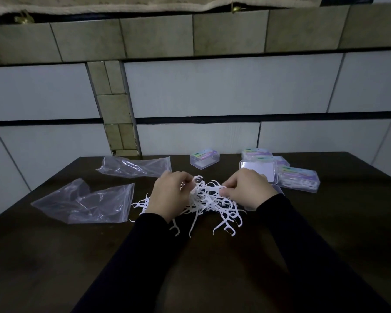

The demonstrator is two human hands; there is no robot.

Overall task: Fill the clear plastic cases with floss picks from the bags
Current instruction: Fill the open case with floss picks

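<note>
- Floss picks [203,199] lying in a loose tangled heap on the dark table [54,256], a little below the centre of the frame; out of the bags already, not yet in a case.
- Left hand [169,195] resting on the left side of the heap, fingers curled into the picks and gripping some of them near the top.
- Right hand [246,188] on the right side of the heap, fingers bent, thumb and fingertips pinching a few picks; both sleeves black.
- Two clear bags at the left of the frame: near bag [86,204] lower left, far bag [135,167] above it. Both flat and crumpled, apparently emptied or nearly so; a few faint shapes inside the near bag, too unclear to name.
- Small closed case [204,159] above the heap, near the wall, with a coloured label; contents hard to judge.
- Group of cases at the right of the frame: filled case [299,179] with white picks visible through the wall, more labelled cases [257,153] behind it, and open case [259,170] just beside the right hand, looking empty.
- Probably in the middle of the work: some cases filled, bags emptied, heap still to be gathered and put into the open case.
- Exact number of cases left to fill: not possible to tell.
</note>
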